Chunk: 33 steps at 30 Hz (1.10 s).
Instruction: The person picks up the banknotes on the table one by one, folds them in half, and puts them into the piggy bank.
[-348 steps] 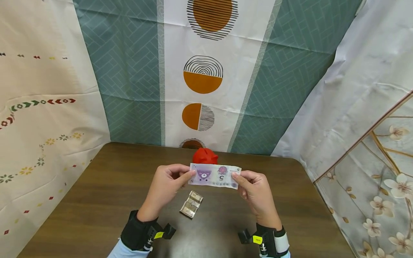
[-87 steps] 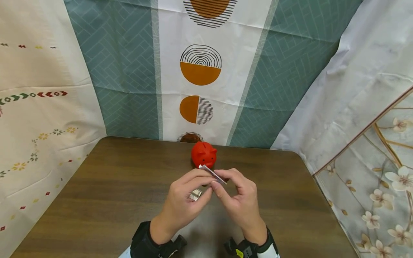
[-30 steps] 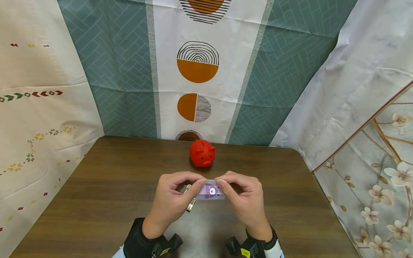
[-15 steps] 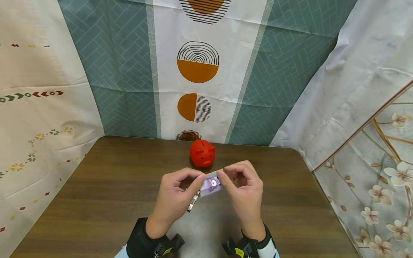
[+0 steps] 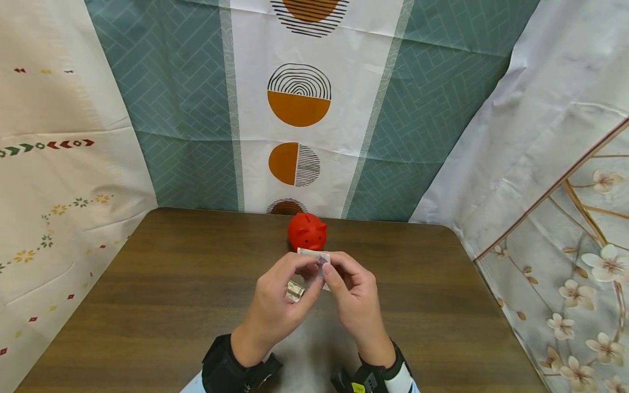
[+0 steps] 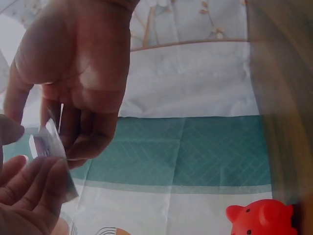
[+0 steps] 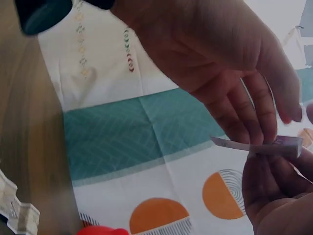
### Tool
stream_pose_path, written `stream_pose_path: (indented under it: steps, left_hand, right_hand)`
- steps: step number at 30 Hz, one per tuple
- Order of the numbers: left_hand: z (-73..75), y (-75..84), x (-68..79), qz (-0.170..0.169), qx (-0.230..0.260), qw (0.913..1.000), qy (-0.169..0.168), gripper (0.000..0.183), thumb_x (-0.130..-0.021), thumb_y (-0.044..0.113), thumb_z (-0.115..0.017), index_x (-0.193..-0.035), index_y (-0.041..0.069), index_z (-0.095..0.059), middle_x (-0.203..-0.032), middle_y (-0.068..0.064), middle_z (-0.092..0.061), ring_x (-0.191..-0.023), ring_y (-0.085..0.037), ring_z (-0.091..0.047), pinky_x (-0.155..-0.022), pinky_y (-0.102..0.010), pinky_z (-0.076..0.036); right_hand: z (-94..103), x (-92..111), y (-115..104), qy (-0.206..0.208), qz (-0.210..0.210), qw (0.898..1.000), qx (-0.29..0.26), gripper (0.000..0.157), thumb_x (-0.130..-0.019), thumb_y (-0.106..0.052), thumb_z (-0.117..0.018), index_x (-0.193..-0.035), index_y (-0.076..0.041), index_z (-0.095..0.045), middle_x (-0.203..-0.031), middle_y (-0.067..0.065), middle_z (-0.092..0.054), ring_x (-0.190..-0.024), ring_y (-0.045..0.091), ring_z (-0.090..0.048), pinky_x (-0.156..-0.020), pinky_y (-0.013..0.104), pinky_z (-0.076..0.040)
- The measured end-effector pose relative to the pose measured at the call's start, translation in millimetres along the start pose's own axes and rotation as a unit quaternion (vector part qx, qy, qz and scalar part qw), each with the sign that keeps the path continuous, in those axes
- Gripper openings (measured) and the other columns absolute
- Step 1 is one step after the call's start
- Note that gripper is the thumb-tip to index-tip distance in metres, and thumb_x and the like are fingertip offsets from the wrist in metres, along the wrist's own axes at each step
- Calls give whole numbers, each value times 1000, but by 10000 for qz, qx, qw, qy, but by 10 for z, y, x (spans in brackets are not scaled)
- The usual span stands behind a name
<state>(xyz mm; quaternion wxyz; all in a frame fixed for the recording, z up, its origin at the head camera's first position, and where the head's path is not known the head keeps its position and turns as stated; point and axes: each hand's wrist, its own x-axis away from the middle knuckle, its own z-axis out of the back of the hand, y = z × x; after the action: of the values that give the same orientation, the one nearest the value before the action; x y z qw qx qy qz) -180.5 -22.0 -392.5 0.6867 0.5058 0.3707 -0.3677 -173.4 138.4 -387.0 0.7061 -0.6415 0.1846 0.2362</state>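
Note:
A folded purple-and-white banknote (image 5: pixel 306 252) is held up off the table between the two hands. My left hand (image 5: pixel 277 308) curls round its left part, the fingertips on the note and the thumb tip close to its lower edge. My right hand (image 5: pixel 356 303) pinches the right side, thumb in front. In the right wrist view the banknote (image 7: pixel 234 145) is seen nearly edge-on, with fingers of both hands on it. Another folded, brownish-gold banknote (image 5: pixel 295 291) lies on the table, partly hidden behind my left hand.
A red piggy bank (image 5: pixel 307 230) with a slot on top stands just beyond the hands, near the back of the brown wooden table (image 5: pixel 172 273). Patterned cloths hang behind the table and on both sides.
Earlier the purple banknote was stretched out flat; it is now folded smaller. In the last half second it has turned, my left hand has shifted right, and its fingers have moved along the note.

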Motion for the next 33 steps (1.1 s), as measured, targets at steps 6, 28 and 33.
stream_pose_path:
  steps: [6,28,33]
  left_hand:
    - [15,-18,-4,-33,-94,9994,333,22,-88,-1,-74,-109,0,-66,-94,-7,-67,-77,-15,-62,-71,-22,-57]
    - [121,60,-7,1993,1482,9684,-230,11,-95,-1,-67,-96,10,-71,-83,-6,-66,-71,-14,-57,-55,-26,-52]
    - [117,55,-3,1850,1471,9712,-294,13,-95,-1,-68,-91,12,-70,-82,-3,-65,-71,-12,-57,-54,-24,-49]
  right_hand:
    - [-10,0,-44,550,-445,9973,-201,14,-94,3,-69,-106,-2,-74,-95,1,-74,-75,17,-64,-63,26,-57]
    - [27,3,-2,-145,160,9990,-383,9,-94,7,-64,-94,1,-70,-84,7,-68,-74,16,-58,-50,26,-47]
    - [12,-6,7,-359,548,9973,-317,17,-93,13,-62,-93,-2,-71,-80,10,-65,-71,15,-56,-45,24,-39]
